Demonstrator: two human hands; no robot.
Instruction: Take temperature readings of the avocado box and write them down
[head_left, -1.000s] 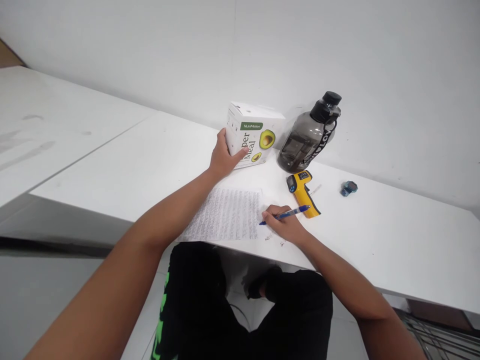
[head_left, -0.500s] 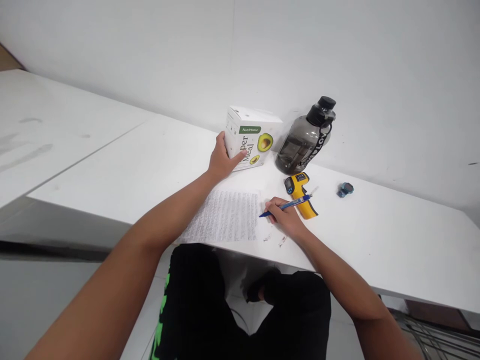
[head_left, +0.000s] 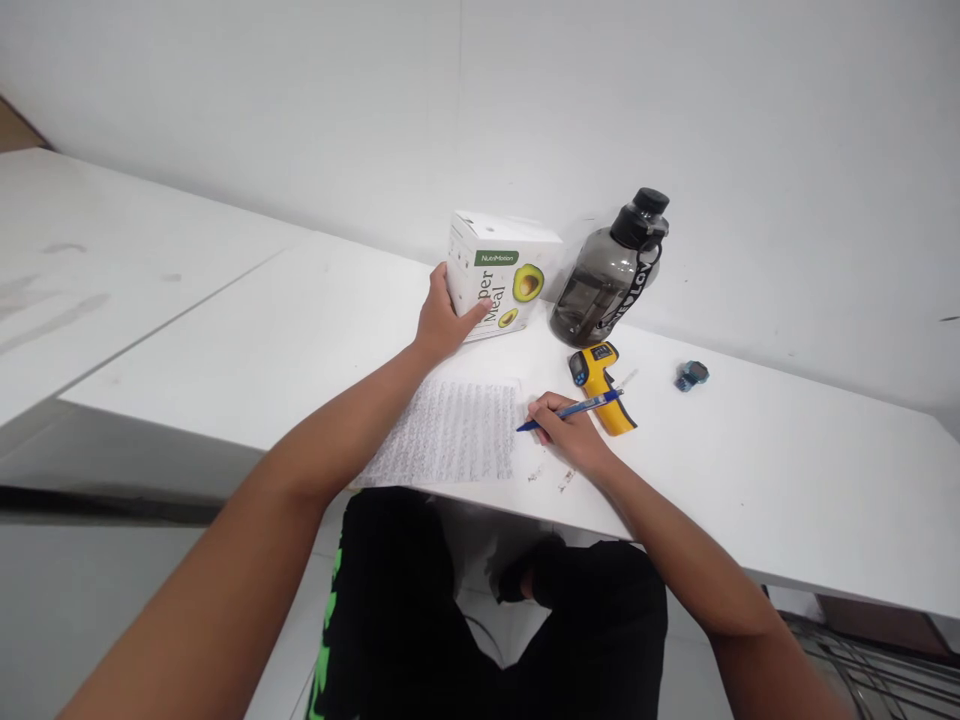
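My left hand [head_left: 448,318] grips the left side of a white meal box [head_left: 501,285] with avocado pictures and a green label, its thumb across the front. The box stands upright on the white table. A blue pen [head_left: 581,408] is pinched in my right hand [head_left: 562,432], tip pointing left at the right edge of a sheet of paper [head_left: 457,430]. Dense rows of writing cover the sheet, and my left forearm crosses its upper left part. Just beyond my right hand lies a yellow infrared thermometer [head_left: 606,390], partly behind the pen.
A dark translucent water bottle [head_left: 600,285] with a black cap stands right of the box, near the wall [head_left: 300,110]. Farther right lies a small blue watch-like object [head_left: 691,375]. The table [head_left: 795,470] has its front edge just above my legs.
The view has shifted very slightly. My left hand still holds the box, and my right hand with the pen has barely moved.
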